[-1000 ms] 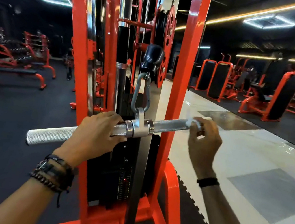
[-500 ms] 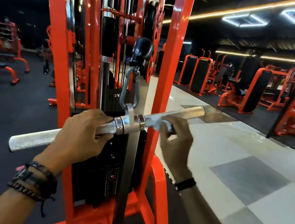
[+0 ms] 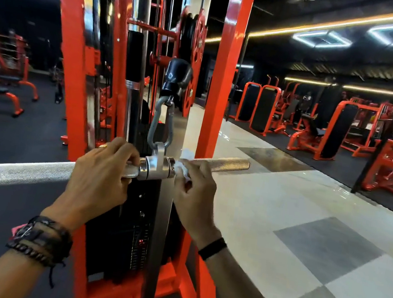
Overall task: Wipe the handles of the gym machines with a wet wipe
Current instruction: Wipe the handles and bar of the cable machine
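Note:
A knurled steel bar handle (image 3: 28, 173) hangs level from a carabiner (image 3: 160, 126) on the orange cable machine (image 3: 221, 81). My left hand (image 3: 100, 175) grips the bar just left of its centre swivel collar (image 3: 156, 168). My right hand (image 3: 193, 191) holds a crumpled white wet wipe (image 3: 184, 166) wrapped against the bar right beside the collar. The bar's right half (image 3: 228, 163) sticks out bare past the orange upright.
The machine's weight stack (image 3: 127, 235) stands directly behind the bar, between the orange uprights. Orange benches (image 3: 1, 93) stand at far left on black matting. More orange machines (image 3: 319, 130) line the right, beyond a glossy tiled walkway (image 3: 305, 227).
My right hand has slid the wipe leftward along the bar, from its right end to right beside the centre collar. My left hand kept its grip.

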`<move>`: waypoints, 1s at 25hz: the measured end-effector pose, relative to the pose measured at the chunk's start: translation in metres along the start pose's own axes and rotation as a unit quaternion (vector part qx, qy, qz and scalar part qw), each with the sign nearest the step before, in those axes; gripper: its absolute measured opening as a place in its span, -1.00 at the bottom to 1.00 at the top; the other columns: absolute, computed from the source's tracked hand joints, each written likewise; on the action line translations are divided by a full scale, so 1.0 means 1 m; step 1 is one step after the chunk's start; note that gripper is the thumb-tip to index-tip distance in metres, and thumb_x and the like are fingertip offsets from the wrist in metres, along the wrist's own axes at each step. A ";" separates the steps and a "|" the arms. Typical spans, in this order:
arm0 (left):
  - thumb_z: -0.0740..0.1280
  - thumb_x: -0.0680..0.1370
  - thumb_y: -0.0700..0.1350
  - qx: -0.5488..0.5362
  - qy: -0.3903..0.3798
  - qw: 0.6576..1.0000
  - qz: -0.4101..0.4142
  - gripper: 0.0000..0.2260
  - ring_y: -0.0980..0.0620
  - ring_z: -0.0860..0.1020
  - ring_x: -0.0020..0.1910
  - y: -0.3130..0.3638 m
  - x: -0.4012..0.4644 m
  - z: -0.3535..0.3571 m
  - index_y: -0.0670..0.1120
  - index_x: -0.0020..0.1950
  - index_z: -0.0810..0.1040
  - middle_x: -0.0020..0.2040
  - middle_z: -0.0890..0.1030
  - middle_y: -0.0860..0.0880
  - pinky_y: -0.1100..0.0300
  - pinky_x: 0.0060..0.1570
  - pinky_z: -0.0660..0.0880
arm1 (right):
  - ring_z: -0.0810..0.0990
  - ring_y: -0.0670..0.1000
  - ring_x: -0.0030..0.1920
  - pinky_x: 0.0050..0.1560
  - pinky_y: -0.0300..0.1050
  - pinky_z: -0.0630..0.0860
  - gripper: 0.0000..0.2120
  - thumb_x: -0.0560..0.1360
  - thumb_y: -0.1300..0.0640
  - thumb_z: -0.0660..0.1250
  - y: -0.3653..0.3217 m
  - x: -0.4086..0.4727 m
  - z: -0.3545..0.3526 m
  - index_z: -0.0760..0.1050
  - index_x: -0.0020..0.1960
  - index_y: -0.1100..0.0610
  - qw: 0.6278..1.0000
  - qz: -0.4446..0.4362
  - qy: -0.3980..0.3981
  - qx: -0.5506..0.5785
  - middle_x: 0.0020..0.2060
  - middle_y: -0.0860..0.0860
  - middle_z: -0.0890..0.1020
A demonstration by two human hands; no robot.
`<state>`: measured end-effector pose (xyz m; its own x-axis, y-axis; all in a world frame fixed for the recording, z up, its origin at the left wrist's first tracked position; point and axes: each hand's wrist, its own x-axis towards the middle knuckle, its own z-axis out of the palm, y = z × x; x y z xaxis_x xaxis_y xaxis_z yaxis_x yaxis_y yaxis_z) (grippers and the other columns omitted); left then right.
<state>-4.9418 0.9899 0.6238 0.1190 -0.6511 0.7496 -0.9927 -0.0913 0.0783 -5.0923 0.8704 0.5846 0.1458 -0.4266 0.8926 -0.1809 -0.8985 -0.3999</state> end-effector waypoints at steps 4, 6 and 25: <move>0.46 0.45 0.06 0.011 -0.037 0.999 -0.017 -0.63 -0.13 0.60 -0.07 -0.008 -0.001 -0.016 -0.02 0.20 0.52 0.04 0.57 0.02 0.05 -0.18 0.44 | 0.40 -0.17 -0.19 -0.12 -0.47 0.34 -0.79 0.53 0.15 0.27 0.060 0.028 -0.040 0.62 -0.02 0.25 0.995 0.022 0.065 -0.072 -0.20 0.11 0.58; 0.20 0.53 0.17 0.053 -0.065 0.996 -0.038 -0.64 -0.17 0.61 -0.03 -0.014 0.000 -0.022 -0.02 0.14 0.58 0.00 0.63 -0.02 0.02 -0.13 0.43 | 0.47 0.00 -0.19 -0.11 -0.14 0.49 -0.86 0.52 0.22 0.31 0.097 0.046 -0.065 0.61 -0.08 0.28 0.980 0.122 0.109 -0.110 -0.21 0.21 0.59; 0.61 0.22 -0.22 0.013 0.000 0.999 -0.049 -0.61 -0.14 0.55 -0.22 -0.006 -0.003 -0.007 -0.05 -0.05 0.56 -0.11 0.55 0.02 0.09 -0.16 0.38 | 0.57 0.10 -0.16 -0.19 -0.24 0.35 -0.83 0.51 0.17 0.31 0.073 0.042 -0.041 0.61 -0.04 0.26 0.986 0.141 0.061 -0.067 -0.16 0.14 0.62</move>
<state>-4.9359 0.9979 0.6261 0.2157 -0.6380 0.7392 -0.9755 -0.1745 0.1340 -5.1396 0.7914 0.6016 -0.0453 -0.6348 0.7714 -0.3254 -0.7207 -0.6121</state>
